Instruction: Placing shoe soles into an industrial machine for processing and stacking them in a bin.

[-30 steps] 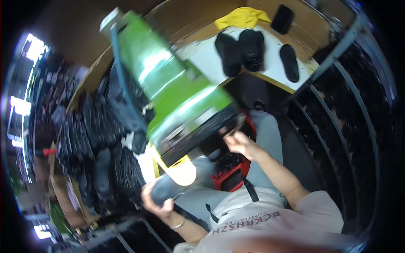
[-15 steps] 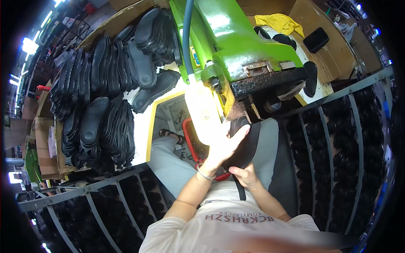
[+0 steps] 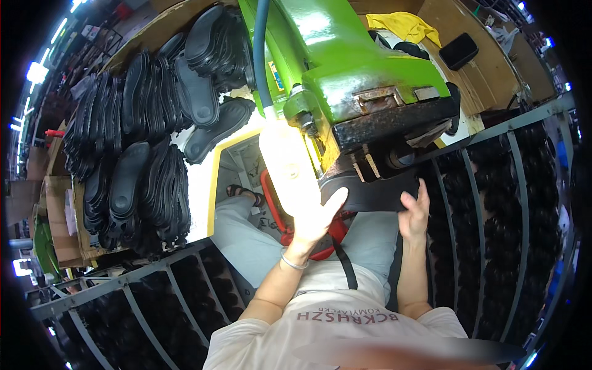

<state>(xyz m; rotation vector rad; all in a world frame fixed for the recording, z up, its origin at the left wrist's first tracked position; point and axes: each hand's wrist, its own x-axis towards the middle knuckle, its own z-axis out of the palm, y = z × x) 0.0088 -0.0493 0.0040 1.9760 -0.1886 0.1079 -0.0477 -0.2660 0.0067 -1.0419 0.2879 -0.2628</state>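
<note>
A black shoe sole (image 3: 377, 193) lies crosswise below the head of a green machine (image 3: 370, 74), close against its dark lower parts. My left hand (image 3: 316, 221) grips the sole's left end, thumb on top; lamp glare washes out its other fingers. At the right end, my right hand (image 3: 415, 213) holds the sole between thumb and fingers. A bright white lamp (image 3: 290, 163) on a blue-grey hose hangs just beside my left hand. A black strap (image 3: 345, 262) runs down over my shirt below the sole.
Stacks of black soles (image 3: 132, 172) fill the left table. A red basket (image 3: 267, 191) sits below, between my legs. Metal racks (image 3: 475, 203) packed with dark items flank me. A yellow cloth (image 3: 404, 28) and a cardboard box (image 3: 493, 74) are at the back right.
The sole has turned from steeply slanted to nearly crosswise. My right hand has moved right and up to the sole's right end. My left hand has shifted slightly left.
</note>
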